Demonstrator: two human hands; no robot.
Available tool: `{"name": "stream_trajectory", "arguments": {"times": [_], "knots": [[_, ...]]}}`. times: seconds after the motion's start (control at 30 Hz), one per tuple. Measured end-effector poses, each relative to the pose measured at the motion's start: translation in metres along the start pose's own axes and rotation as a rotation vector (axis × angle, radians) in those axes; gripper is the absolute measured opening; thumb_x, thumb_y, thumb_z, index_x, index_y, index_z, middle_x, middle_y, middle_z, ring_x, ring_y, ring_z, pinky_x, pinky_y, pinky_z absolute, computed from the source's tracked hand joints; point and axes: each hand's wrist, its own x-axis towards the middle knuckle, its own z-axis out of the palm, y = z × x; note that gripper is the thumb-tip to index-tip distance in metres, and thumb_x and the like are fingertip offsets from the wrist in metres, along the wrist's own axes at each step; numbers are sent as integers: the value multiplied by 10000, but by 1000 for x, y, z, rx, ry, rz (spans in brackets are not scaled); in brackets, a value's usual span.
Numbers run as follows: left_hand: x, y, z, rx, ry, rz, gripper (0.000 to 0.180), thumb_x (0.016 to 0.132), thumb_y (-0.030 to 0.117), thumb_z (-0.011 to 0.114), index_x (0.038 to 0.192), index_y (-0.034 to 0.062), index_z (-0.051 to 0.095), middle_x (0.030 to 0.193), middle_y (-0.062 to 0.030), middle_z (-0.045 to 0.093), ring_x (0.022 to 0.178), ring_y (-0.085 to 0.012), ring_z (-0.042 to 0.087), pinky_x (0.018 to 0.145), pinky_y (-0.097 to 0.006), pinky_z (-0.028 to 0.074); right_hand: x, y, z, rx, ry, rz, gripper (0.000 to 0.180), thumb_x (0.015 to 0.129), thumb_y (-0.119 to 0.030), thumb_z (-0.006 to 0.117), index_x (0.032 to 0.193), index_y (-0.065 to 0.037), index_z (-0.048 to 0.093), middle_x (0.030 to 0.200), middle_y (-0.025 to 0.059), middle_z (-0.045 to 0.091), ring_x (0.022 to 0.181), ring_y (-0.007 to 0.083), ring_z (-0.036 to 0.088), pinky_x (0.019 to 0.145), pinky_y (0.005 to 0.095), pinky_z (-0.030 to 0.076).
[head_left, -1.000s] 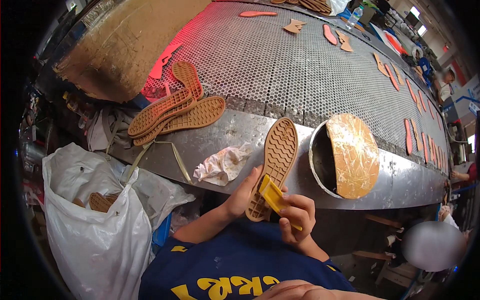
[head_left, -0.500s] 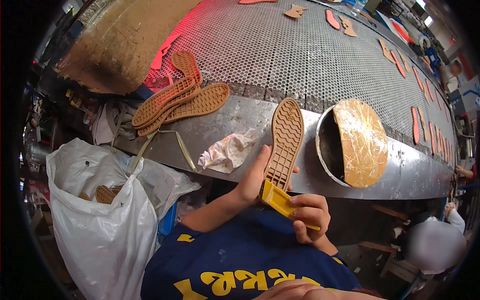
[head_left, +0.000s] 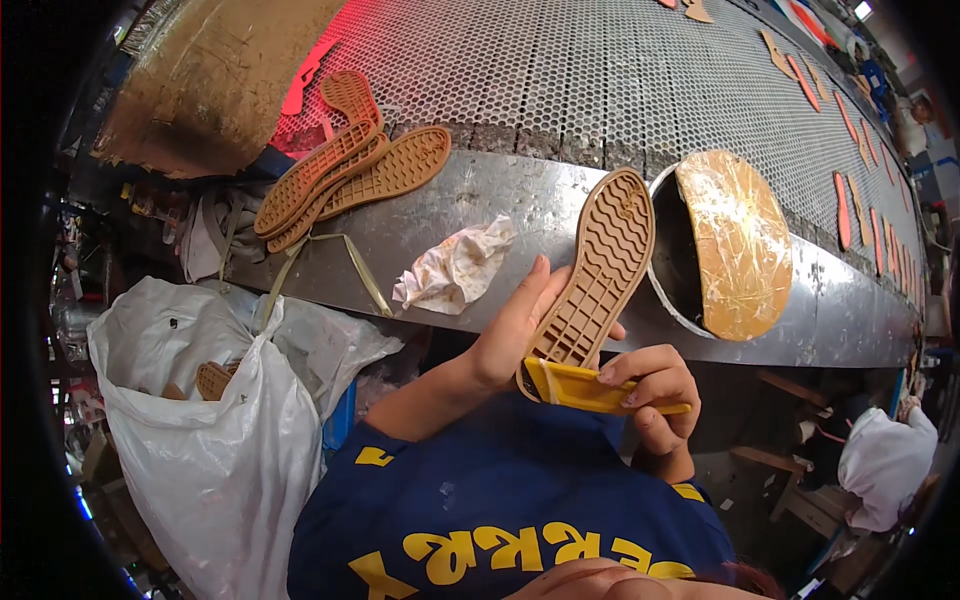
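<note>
The left hand (head_left: pixel 515 335) grips a tan shoe sole (head_left: pixel 598 270), tread side up, its toe over the metal surface (head_left: pixel 480 205). The right hand (head_left: pixel 655 395) is closed around a yellow tool (head_left: pixel 590 390), whose tip touches the sole's heel. A crumpled rag (head_left: pixel 455 270) lies just beside the left hand; three more soles (head_left: pixel 345 170) lie stacked further left.

Person in a dark blue T-shirt
Short sleeves, forearms bare; yellow printed letters across the chest at 6 o'clock; a small yellow mark on the left sleeve; no gloves.
</note>
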Motion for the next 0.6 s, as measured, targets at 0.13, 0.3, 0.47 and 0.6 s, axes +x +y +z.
{"name": "stream_trajectory", "arguments": {"times": [0.13, 0.3, 0.47, 0.6], "knots": [[-1, 3, 3, 14, -31, -3, 725, 965, 610, 151, 1386, 49, 333, 1157, -144, 565, 1035, -204, 589, 888, -339, 491, 7, 1, -3, 64, 2, 16, 117, 893, -138, 537, 877, -29, 575, 1029, 194, 611, 993, 290, 603, 986, 421, 404], [-1, 2, 3, -37, 43, -63, 772, 953, 625, 122, 1414, 28, 287, 1234, -155, 536, 1050, -235, 602, 881, -359, 512, 17, 9, -9, 191, -23, 38, 86, 888, -107, 522, 875, -27, 548, 1022, 216, 615, 988, 308, 599, 962, 440, 428], [-5, 12, 9, 46, -6, -145, 817, 923, 669, 112, 1447, 53, 229, 1272, -151, 514, 944, -230, 653, 601, -331, 598, 22, 19, -18, 336, -47, 66, 91, 931, -98, 503, 941, -7, 501, 1004, 255, 615, 873, 250, 639, 586, 233, 519], [-2, 11, 8, 83, -30, -146, 850, 902, 700, 96, 1449, 63, 225, 1219, -158, 540, 851, -212, 670, 515, -308, 591, 24, 25, -22, 317, -40, 94, 110, 947, -102, 503, 959, -3, 457, 943, 250, 634, 833, 253, 650, 581, 223, 497]]}}
